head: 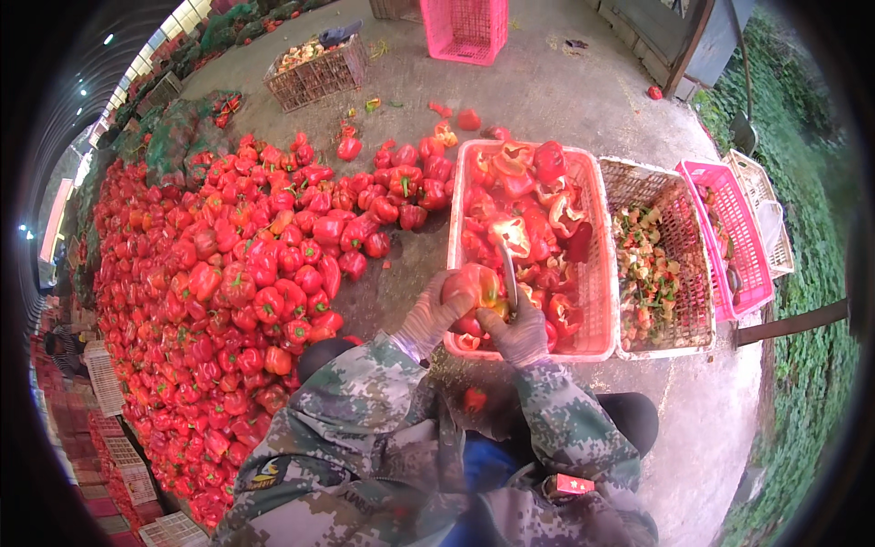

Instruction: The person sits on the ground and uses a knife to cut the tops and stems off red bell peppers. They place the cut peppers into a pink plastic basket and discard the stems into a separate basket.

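Note:
My gloved left hand (432,311) grips a red bell pepper (472,286) with a yellowish-green patch near its right side. In my gloved right hand (521,333) is a knife (507,270), its blade pointing away from me and its handle mostly covered by my fingers. My right thumb lies close against the pepper. Both hands are over the near left part of a pink plastic crate (597,273), which holds cut, opened red pepper pieces (540,232). To the left spreads a large heap of whole red bell peppers (232,280) on the concrete floor.
Right of the pink crate stands a dirty crate (701,273) of pepper cores and stems (646,256), then a bright pink crate (755,273) and a pale crate (785,263). Farther off are another filled crate (321,82) and a tall pink crate (468,51). A person (65,349) is at far left.

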### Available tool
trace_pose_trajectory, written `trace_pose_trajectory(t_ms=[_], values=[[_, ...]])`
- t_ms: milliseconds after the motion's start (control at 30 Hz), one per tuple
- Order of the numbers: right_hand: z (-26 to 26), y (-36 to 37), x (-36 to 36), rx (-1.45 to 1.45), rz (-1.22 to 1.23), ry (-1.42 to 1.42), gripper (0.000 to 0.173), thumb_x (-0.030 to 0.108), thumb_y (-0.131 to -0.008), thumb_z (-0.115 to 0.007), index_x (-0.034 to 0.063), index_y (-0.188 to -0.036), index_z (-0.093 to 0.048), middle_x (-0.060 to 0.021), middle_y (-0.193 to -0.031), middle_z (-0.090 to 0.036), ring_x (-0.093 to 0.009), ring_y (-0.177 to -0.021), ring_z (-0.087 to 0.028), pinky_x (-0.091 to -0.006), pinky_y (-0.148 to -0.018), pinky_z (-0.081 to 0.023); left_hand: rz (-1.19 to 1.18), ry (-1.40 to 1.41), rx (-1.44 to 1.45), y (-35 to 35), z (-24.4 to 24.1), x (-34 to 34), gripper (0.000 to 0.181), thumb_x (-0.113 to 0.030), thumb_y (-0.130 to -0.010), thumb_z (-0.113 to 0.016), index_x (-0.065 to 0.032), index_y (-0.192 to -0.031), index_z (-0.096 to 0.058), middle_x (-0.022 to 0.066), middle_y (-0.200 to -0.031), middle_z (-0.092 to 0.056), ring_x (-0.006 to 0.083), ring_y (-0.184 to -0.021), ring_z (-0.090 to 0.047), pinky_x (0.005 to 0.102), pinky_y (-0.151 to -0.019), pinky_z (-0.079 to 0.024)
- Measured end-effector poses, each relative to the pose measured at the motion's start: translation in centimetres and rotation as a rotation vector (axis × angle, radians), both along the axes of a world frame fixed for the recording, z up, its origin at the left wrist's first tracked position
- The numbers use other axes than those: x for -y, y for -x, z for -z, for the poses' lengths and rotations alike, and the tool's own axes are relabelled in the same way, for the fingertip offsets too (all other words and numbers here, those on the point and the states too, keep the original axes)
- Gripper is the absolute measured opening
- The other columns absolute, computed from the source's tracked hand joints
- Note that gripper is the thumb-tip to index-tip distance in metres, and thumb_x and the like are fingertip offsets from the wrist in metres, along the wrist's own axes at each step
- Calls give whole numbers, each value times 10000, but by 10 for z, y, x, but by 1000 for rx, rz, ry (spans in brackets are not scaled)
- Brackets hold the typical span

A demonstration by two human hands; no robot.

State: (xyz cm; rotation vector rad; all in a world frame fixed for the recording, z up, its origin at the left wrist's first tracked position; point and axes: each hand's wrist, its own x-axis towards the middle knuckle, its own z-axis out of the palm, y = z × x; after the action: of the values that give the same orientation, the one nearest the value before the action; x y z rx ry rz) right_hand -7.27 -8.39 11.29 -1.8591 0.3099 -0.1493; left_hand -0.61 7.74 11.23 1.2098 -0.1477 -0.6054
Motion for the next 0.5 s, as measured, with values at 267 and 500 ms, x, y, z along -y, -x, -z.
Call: trace_pose_trajectory(t_ms=[267, 500], values=[[-7, 17, 15, -419, -62, 459, 473, 219, -821, -559, 23, -1241, -464, -259, -947, -640, -407, -925, -618, -484, -808, -487, -54, -489, 583, 16, 49, 27, 843, -195, -646, -856, -41, -1319, -371, 163, -1218, -532, 243, -1071, -569, 361, -931, -475], [-10, 0, 18, -549, -177, 466, 580, 205, -819, -550, -9, -1324, -361, -304, -1020, -613, -417, -1003, -594, -490, -856, -465, -136, -491, 913, 22, 27, 35, 697, -219, -698, -809, -135, -1288, -446, 161, -1124, -583, 295, -1007, -597, 387, -868, -507]])
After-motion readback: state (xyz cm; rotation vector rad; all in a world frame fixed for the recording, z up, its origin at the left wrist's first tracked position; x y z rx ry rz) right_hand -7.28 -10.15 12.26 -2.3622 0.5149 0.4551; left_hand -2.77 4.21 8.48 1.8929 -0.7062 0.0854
